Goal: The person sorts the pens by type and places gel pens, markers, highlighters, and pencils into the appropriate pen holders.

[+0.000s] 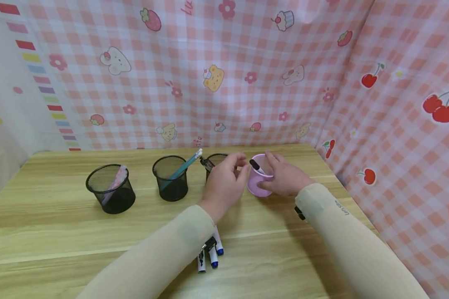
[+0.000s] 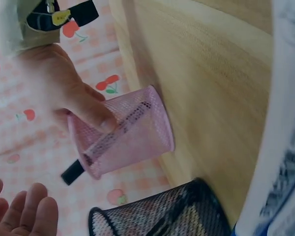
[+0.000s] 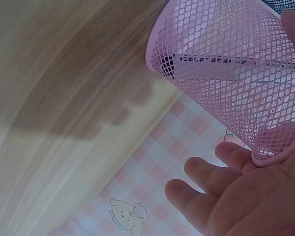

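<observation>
My right hand (image 1: 286, 176) grips a pink mesh pen holder (image 3: 211, 88) by its upper part, thumb (image 2: 96, 110) on the near side. Inside it leans a white marker with a black cap (image 1: 255, 165), the cap poking out over the rim. Three fingers (image 3: 206, 177) of that hand reach past the holder's side. Left of it, my left hand (image 1: 224, 182) hovers with loosely bent fingers and nothing in them. It partly hides a black mesh pen holder (image 2: 162, 214) with dark pens in it.
Further left stand two black mesh holders, one with teal pencils (image 1: 179, 170), the other (image 1: 121, 201) with a pinkish pen (image 1: 117, 179). Several white markers (image 1: 213, 257) lie on the wooden table (image 1: 265, 249) beneath my left forearm. A checked cloth (image 1: 228, 104) hangs behind.
</observation>
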Demonstrator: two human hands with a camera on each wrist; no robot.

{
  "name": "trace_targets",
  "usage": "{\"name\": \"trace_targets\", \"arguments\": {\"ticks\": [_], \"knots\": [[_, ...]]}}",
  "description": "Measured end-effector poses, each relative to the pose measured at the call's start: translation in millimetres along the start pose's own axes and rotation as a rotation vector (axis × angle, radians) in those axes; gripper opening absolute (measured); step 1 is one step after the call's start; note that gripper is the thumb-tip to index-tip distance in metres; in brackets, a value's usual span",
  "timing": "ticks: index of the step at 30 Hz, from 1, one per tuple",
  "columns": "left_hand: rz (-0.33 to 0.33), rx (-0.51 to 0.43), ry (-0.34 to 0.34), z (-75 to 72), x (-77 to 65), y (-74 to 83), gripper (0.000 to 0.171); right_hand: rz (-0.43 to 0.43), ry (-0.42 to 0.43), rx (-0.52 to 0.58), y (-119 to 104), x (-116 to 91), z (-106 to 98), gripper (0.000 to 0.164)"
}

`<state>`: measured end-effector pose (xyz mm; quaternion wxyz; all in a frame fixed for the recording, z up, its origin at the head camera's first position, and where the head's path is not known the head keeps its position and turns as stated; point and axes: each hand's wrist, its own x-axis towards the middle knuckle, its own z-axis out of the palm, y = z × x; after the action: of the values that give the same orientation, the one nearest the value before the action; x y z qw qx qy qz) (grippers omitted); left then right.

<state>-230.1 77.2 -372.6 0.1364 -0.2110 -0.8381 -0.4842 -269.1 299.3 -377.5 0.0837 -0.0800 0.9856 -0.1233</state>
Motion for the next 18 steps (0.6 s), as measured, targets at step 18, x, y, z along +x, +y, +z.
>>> {"name": "trace_targets", "arguments": {"ticks": [18], "knots": [[-0.083, 0.582, -0.488, -61.6, -46.1, -6.6, 0.048, 0.006, -0.006, -0.007, -2, -3, -1, 0.116]]}}
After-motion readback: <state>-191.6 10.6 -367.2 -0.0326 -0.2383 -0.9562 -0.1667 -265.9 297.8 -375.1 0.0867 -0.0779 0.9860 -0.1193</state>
